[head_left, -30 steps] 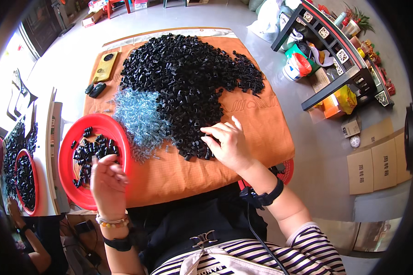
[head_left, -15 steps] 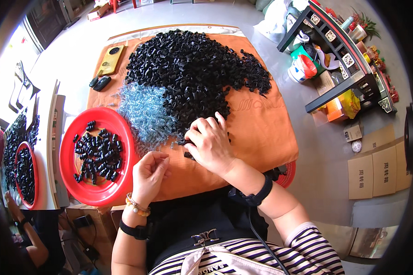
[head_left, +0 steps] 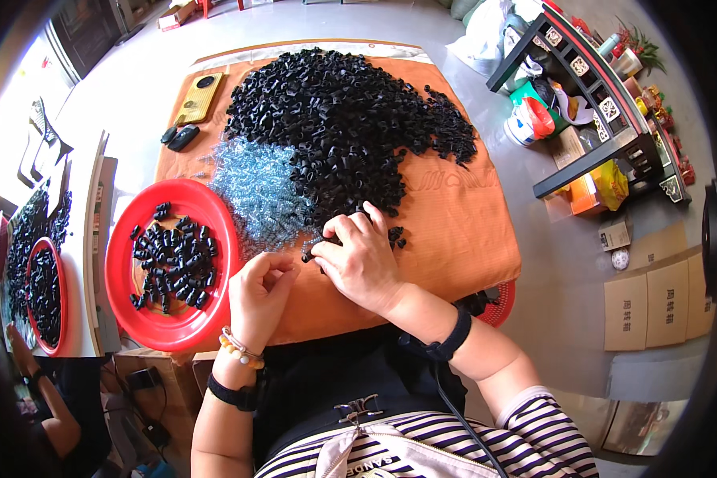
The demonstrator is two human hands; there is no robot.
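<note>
My left hand (head_left: 261,288) hovers over the near edge of the orange cloth, thumb and index finger closed together; what they hold, if anything, is hidden. To its right, my right hand (head_left: 360,261) is curled low over the cloth. Its thumb and fingertips pinch at a small black plastic part (head_left: 307,256) beside the springs. Beyond it spreads a large heap of black plastic parts (head_left: 319,111). A pile of thin clear-blue metal springs (head_left: 259,187) lies left of the heap. A red round tray (head_left: 119,271) on the left holds many short black cylindrical pieces (head_left: 175,259).
An orange cloth (head_left: 462,231) covers the table. A yellow box-like item (head_left: 199,99) and black key-fob-like things (head_left: 182,138) lie at the far left. Another worktable (head_left: 76,295) with a co-worker's arm (head_left: 52,398) is at left. Cardboard boxes (head_left: 645,307) and a dark shelf (head_left: 589,163) stand right.
My right hand has moved slightly down and left, and a few black parts now show to its right. My left hand has risen slightly, its fingers still together.
</note>
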